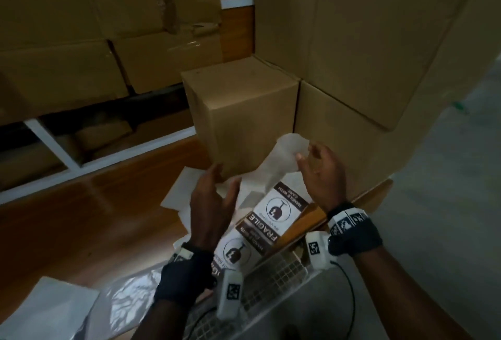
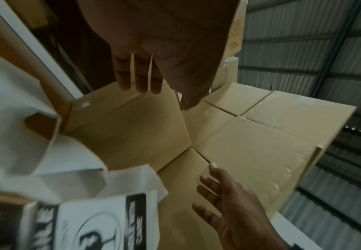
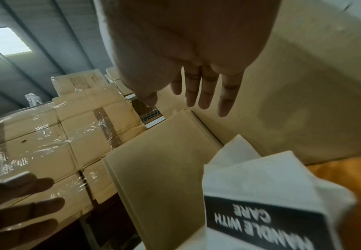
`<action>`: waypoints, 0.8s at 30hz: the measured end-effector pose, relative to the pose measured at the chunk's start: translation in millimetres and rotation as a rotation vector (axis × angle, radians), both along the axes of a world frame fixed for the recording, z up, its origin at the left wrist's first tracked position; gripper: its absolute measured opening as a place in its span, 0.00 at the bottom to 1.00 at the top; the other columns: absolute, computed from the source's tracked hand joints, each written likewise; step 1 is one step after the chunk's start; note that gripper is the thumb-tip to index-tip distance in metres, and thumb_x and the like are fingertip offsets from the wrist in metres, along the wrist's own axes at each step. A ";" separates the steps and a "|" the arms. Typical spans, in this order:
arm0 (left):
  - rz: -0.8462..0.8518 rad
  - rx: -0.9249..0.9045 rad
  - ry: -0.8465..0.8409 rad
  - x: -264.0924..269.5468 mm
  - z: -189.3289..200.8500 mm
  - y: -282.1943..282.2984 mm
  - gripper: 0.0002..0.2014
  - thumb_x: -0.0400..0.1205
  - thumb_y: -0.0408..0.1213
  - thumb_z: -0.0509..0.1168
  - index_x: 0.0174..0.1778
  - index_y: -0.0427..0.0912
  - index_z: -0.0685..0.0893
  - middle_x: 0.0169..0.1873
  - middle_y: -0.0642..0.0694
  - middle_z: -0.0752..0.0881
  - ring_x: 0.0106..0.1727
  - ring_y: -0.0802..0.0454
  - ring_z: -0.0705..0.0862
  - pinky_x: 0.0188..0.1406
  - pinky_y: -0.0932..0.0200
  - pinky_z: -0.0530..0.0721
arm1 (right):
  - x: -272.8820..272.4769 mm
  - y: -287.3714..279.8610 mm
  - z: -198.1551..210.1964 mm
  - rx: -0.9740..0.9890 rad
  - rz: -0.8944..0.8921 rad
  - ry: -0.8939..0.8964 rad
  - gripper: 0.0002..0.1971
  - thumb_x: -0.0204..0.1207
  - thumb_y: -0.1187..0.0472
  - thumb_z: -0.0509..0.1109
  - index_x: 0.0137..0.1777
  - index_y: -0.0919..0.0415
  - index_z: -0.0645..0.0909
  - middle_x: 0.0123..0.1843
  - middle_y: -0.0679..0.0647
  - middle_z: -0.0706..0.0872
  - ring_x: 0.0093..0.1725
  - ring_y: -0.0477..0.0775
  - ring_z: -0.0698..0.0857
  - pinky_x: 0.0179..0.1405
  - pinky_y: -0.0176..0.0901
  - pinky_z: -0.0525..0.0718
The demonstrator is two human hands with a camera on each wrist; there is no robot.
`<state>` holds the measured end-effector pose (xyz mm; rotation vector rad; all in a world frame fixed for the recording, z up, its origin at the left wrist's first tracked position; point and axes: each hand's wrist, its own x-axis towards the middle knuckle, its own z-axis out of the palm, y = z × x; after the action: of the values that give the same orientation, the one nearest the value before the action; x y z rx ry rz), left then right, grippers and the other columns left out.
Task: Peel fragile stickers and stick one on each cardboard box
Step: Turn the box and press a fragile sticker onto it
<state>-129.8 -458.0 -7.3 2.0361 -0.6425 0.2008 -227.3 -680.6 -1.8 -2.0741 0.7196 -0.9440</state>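
A strip of white and brown "FRAGILE" stickers (image 1: 282, 207) lies on the wooden table, blurred in the left wrist view (image 2: 102, 219) and the right wrist view (image 3: 260, 219). Crumpled white backing paper (image 1: 282, 158) rises behind it. A small plain cardboard box (image 1: 244, 112) stands just beyond. My left hand (image 1: 223, 179) hovers over the strip's left side, fingers straight, holding nothing (image 2: 164, 91). My right hand (image 1: 307, 154) hovers on the right, close to the paper's top edge, fingers spread and empty (image 3: 166, 101).
Large cardboard boxes (image 1: 379, 41) are stacked at the right, against the small box. Plastic-wrapped cartons (image 1: 81, 41) fill the back left. A wire mesh basket (image 1: 276, 272) sits under my wrists. Loose white sheets (image 1: 184, 193) and plastic bags (image 1: 54, 310) lie on the table.
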 end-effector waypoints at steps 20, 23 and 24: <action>0.150 -0.108 0.101 120.6 37.5 -82.6 0.28 0.84 0.50 0.72 0.79 0.47 0.76 0.67 0.46 0.87 0.63 0.48 0.87 0.56 0.49 0.89 | 149.8 -115.7 23.8 0.276 0.307 0.000 0.56 0.61 0.25 0.70 0.88 0.47 0.56 0.83 0.54 0.73 0.80 0.59 0.74 0.76 0.66 0.76; 0.188 -0.158 0.086 120.9 36.1 -79.3 0.27 0.84 0.46 0.72 0.79 0.45 0.76 0.67 0.46 0.86 0.62 0.52 0.85 0.57 0.50 0.88 | 151.3 -116.9 25.1 0.168 0.278 0.034 0.47 0.70 0.35 0.76 0.85 0.54 0.65 0.78 0.60 0.72 0.76 0.64 0.76 0.75 0.64 0.76; 0.201 -0.176 0.104 122.1 35.6 -78.1 0.28 0.83 0.45 0.74 0.79 0.44 0.75 0.67 0.47 0.85 0.62 0.53 0.84 0.57 0.52 0.87 | 152.9 -116.5 26.0 0.141 0.273 0.053 0.42 0.73 0.40 0.77 0.83 0.56 0.69 0.77 0.62 0.73 0.75 0.65 0.77 0.75 0.62 0.76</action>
<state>-7.7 -536.1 28.2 1.9249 -0.3430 0.2583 -74.4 -797.1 24.1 -2.0154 0.4976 -0.6687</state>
